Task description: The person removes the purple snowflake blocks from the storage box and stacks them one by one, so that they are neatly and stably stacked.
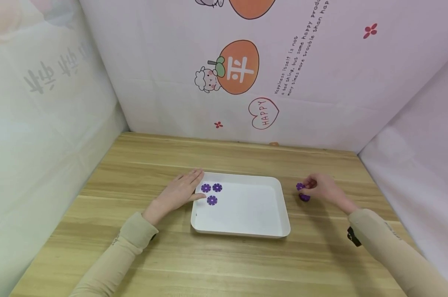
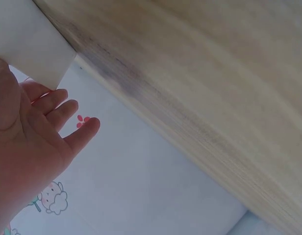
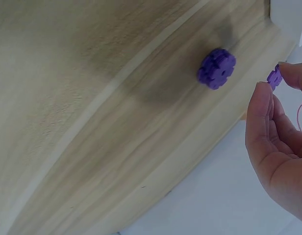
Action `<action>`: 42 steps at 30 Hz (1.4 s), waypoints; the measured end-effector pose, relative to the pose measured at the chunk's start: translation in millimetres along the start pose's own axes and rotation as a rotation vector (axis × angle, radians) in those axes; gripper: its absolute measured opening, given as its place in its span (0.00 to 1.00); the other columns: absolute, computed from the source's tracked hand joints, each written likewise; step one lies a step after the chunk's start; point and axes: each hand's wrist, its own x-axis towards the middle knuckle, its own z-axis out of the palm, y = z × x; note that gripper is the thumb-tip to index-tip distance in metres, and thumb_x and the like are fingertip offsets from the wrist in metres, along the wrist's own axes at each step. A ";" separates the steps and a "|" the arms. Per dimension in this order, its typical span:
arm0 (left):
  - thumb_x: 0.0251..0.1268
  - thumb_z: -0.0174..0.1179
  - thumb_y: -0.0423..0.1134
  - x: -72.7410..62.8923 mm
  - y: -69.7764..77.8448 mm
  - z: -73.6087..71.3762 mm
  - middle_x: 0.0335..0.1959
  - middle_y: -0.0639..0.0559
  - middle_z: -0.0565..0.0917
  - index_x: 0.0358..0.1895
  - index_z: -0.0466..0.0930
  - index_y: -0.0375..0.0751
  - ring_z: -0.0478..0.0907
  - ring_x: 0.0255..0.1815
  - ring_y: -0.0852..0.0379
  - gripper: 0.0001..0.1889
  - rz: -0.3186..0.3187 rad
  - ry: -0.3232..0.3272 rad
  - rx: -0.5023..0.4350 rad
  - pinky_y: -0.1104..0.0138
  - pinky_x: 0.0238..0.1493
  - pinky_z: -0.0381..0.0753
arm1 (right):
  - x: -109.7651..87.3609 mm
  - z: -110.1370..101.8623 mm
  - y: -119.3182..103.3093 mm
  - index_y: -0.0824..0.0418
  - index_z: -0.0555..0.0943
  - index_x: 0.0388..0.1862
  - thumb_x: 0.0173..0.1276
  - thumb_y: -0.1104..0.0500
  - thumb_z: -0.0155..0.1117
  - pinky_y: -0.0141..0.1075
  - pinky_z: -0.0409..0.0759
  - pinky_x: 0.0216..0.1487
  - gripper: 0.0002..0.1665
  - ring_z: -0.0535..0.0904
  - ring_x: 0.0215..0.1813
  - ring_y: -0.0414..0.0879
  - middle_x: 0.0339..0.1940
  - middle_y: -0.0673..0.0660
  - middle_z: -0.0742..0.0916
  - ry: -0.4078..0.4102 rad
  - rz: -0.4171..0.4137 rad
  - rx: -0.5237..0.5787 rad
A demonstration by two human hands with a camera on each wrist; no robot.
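Note:
Between thumb and fingertips, my right hand pinches a purple notched disc, held just above a short stack of the same discs on the table right of the tray. My left hand rests at the left rim of a shallow white tray, fingers straight along its far left corner and thumb reaching over the edge. Inside the tray, near that hand, lie three flat purple discs: one disc and a second disc side by side, and a third disc nearer me.
The wooden table is closed in by a printed white backdrop at the back and white cloth sides at left and right. A dark wrist strap shows at the right sleeve.

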 end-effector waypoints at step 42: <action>0.71 0.49 0.64 0.7 -0.7 2.4 0.79 0.40 0.58 0.76 0.56 0.34 0.58 0.79 0.43 0.43 0.006 0.020 0.024 0.45 0.76 0.65 | -8.6 13.8 27.0 0.69 0.82 0.38 0.61 0.59 0.72 0.30 0.78 0.33 0.14 0.82 0.35 0.46 0.33 0.60 0.87 -0.035 0.013 -0.036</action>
